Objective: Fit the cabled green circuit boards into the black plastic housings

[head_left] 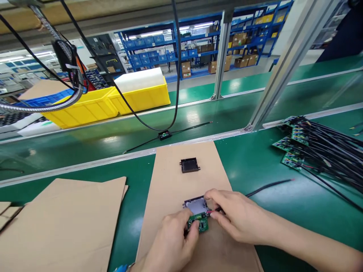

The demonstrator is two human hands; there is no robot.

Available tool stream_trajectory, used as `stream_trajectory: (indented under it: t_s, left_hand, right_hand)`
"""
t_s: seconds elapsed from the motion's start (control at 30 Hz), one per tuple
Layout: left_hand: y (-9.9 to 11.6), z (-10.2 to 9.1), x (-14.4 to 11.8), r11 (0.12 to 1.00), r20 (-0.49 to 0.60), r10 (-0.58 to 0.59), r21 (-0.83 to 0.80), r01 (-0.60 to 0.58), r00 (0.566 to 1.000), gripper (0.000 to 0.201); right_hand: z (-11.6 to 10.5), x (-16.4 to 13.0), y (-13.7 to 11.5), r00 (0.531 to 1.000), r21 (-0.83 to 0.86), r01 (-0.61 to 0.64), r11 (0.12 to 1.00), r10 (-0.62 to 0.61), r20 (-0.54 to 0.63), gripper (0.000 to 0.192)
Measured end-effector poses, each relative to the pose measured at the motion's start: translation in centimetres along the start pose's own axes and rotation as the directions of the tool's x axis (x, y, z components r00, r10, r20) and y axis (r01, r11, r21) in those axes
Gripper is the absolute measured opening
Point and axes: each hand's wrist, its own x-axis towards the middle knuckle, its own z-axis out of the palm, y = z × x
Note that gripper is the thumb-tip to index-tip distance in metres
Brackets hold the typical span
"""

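Note:
My left hand (177, 238) pinches a small green circuit board (202, 223) between thumb and fingers. The board is tilted at the near edge of a black plastic housing (195, 206) with a greyish inner floor. At the housing's right end, my right hand (236, 215) is closed around a black cable (268, 186), whose red wire reaches the board. A right-hand fingertip touches the housing's corner. Farther up the same cardboard sheet (167, 170) lies a second black housing (190, 165), its open side up.
Several boards with black cables (326, 151) are piled on the right of the green bench. Cardboard sheets (85, 219) lie at left. Beyond the metal rail are a cabled housing (164, 135) and yellow bins (144, 96). A black cable loop (178, 75) hangs overhead; a metal post (279, 68) stands right.

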Motion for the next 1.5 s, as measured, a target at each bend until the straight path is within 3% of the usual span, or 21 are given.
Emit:
stream_trajectory:
  t_s: [0.1, 0.2, 0.3, 0.4, 0.53, 0.63, 0.8, 1.07, 1.3, 1.5]
  left_hand:
    - [-0.5, 0.2, 0.9, 0.997, -0.027, -0.016, -0.071, 0.014, 0.999, 0.011]
    - [-1.2, -0.3, 1.5, 0.979, 0.020, -0.062, -0.193, 0.064, 0.998, 0.011]
    - [-1.9, -1.4, 1.8, 0.966, 0.106, -0.095, -0.231, 0.117, 0.990, 0.022]
    - [-2.7, -2.2, 1.8, 0.990, 0.101, -0.048, -0.130, 0.061, 0.994, 0.017]
    - [-3.8, -1.6, 1.8, 0.996, 0.076, -0.007, 0.085, 0.001, 0.997, 0.059]
    - [-4.2, -0.8, 1.9, 0.987, 0.132, -0.019, 0.158, -0.002, 0.991, 0.055]
    - [-4.6, -0.4, 2.2, 0.987, 0.134, -0.002, 0.158, -0.019, 0.991, 0.053]
    - [-4.7, -0.2, 2.2, 0.989, 0.130, -0.022, 0.147, 0.003, 0.991, 0.051]
    - [-5.0, 0.1, 2.1, 0.994, 0.085, 0.027, 0.099, -0.036, 0.996, 0.057]
    - [-5.0, -1.3, 2.2, 0.999, 0.148, -0.020, -0.024, 0.024, 0.989, 0.058]
  right_hand:
    - [1.4, 1.0, -2.4, 0.999, -0.331, 0.027, 0.943, -0.036, -0.020, 0.029]
    - [1.8, 2.0, -3.5, 0.990, -0.445, 0.118, 0.888, -0.140, -0.016, 0.033]
    - [0.9, 2.9, -2.2, 0.976, -0.393, 0.203, 0.897, -0.218, 0.006, 0.016]
    - [-0.2, 3.7, 0.1, 0.975, -0.321, 0.222, 0.920, -0.205, 0.087, 0.006]
    - [-0.7, 4.8, 2.0, 0.953, -0.172, 0.242, 0.955, -0.200, 0.229, 0.010]
    - [-0.5, 5.6, 2.6, 0.927, -0.116, 0.290, 0.950, -0.248, 0.282, 0.005]
    - [0.1, 6.4, 2.7, 0.914, -0.182, 0.333, 0.925, -0.269, 0.304, 0.006]
    - [1.7, 5.4, 2.0, 0.950, -0.305, 0.280, 0.910, -0.217, 0.223, 0.002]
    - [2.0, 5.0, 2.3, 0.968, -0.231, 0.226, 0.946, -0.192, 0.159, 0.007]
    - [2.5, 4.5, 2.8, 0.975, -0.185, 0.199, 0.962, -0.176, 0.137, 0.007]
